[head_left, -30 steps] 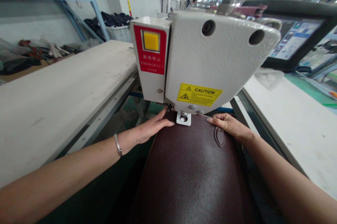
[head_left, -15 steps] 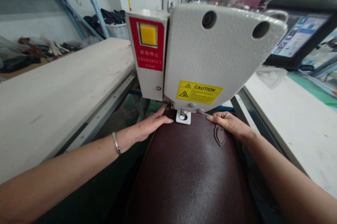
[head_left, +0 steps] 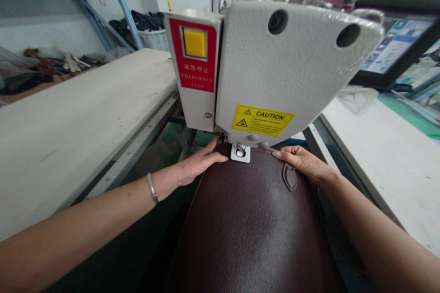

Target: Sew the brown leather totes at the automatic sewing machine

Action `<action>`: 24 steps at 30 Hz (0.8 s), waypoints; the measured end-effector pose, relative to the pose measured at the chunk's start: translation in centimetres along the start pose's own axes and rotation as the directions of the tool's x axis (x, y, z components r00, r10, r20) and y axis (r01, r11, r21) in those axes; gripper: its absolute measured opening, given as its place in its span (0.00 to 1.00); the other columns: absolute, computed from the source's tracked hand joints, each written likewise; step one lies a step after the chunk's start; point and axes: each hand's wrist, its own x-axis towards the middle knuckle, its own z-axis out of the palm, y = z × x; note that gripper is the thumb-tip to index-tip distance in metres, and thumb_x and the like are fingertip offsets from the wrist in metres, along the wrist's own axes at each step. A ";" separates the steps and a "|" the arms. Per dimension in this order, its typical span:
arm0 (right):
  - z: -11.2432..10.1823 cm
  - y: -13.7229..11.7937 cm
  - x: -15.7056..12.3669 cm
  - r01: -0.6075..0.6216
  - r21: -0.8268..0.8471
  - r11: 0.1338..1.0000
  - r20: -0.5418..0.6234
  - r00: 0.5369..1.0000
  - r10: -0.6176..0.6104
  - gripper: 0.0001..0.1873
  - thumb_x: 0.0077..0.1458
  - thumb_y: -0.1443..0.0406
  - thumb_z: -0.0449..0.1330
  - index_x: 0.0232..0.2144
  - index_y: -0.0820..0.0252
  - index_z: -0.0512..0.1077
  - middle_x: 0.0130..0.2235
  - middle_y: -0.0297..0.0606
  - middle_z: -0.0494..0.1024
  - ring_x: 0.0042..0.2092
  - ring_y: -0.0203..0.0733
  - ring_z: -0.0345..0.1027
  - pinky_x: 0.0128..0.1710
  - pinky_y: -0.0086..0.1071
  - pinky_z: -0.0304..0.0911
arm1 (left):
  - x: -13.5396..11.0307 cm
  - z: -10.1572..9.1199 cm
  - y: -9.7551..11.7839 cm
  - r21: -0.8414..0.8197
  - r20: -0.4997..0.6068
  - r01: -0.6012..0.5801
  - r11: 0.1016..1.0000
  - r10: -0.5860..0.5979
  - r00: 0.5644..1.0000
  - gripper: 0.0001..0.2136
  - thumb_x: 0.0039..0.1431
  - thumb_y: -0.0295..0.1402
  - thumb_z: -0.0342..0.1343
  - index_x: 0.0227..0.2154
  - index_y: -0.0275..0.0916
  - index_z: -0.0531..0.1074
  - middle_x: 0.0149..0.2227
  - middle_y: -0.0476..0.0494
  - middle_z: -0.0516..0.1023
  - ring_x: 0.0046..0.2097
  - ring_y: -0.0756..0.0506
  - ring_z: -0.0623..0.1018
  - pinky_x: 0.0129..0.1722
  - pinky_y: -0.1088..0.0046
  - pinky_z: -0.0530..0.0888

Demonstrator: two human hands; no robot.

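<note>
Your right hand [head_left: 298,160] pinched the leather [head_left: 250,219] at its far right edge; your left hand [head_left: 199,166] laid its thumb over the left, whether gripping I couldn't tell. The leather lay beneath the plate [head_left: 241,159] of the machine [head_left: 292,68], probably steadied from both sides to stay flat.

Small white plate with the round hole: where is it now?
In the head view, the white plate is slightly right of centre, over brown leather, just below the machine head, between the left hand and right hand.
</note>
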 end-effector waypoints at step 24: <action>0.0 0.2 0.1 0.027 -0.087 0.996 0.032 0.999 -0.024 0.33 0.41 0.39 0.69 0.20 0.58 0.62 0.20 0.28 0.60 0.23 0.31 0.49 0.23 0.30 0.43 | -0.1 0.9 -0.3 0.048 -0.021 -0.021 0.999 0.022 1.000 0.40 0.51 0.42 0.66 0.64 0.39 0.54 0.65 0.36 0.65 0.67 0.32 0.64 0.68 0.48 0.57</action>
